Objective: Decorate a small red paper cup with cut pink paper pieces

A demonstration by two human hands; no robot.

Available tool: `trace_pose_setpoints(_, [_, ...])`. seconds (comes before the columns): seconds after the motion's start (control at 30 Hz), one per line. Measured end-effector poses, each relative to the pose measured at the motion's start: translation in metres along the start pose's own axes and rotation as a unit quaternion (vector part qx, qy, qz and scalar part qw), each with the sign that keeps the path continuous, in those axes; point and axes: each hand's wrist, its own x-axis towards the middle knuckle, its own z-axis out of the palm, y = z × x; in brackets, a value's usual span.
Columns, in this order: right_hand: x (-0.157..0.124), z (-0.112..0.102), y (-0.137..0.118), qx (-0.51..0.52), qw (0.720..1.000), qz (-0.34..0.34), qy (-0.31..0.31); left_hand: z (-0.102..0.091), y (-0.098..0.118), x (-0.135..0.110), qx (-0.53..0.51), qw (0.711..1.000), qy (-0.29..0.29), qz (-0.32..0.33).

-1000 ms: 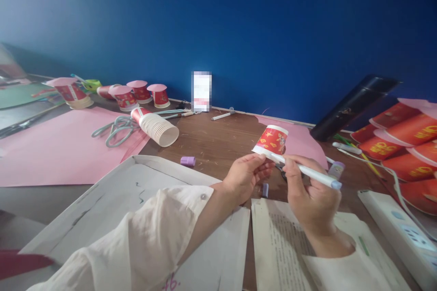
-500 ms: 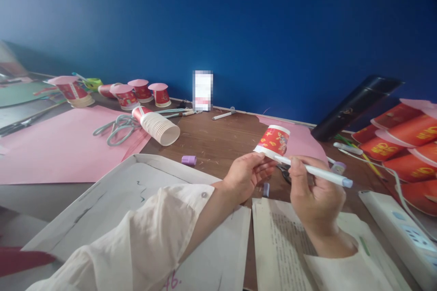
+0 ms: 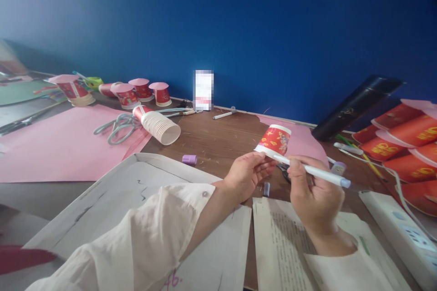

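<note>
My left hand [image 3: 247, 173] grips a red paper cup [image 3: 274, 140] by its white rim, thumb on the near side. The cup is upside down, tilted a little, and has a yellow and blue printed pattern. In my right hand [image 3: 316, 195] a white marker pen [image 3: 319, 173] is held like a writing tool, its tip at the cup's rim. Whether the tip touches the cup I cannot tell. A small pale pen cap [image 3: 266, 189] lies on the table just below the hands. Scissors [image 3: 284, 173] are partly hidden behind my right hand.
A stack of paper cups [image 3: 160, 127] lies at left, beside a grey cord [image 3: 119, 129] and pink paper [image 3: 68, 145]. Several pink-topped cups stand behind. At right are orange-red cups [image 3: 406, 145], a black tube [image 3: 358, 107] and a power strip [image 3: 403, 234]. Printed pages [image 3: 280, 236] lie in front.
The pen in my right hand has shifted very slightly to the left. The cup and both hands otherwise hold nearly the same position.
</note>
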Motion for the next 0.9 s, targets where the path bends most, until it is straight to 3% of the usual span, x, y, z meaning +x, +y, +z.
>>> trace_pose_setpoints(0.47, [-0.0001, -0.0005, -0.0007, -0.023, 0.999, 0.016, 0.022, 0.0032, 0.0040, -0.0030, -0.021, 0.999, 0.029, -0.018])
trace_pose_setpoints(0.9, [-0.0006, 0.0003, -0.0008, -0.010, 1.000, 0.009, 0.013, 0.0022, 0.0045, -0.0020, -0.029, 0.999, 0.021, -0.021])
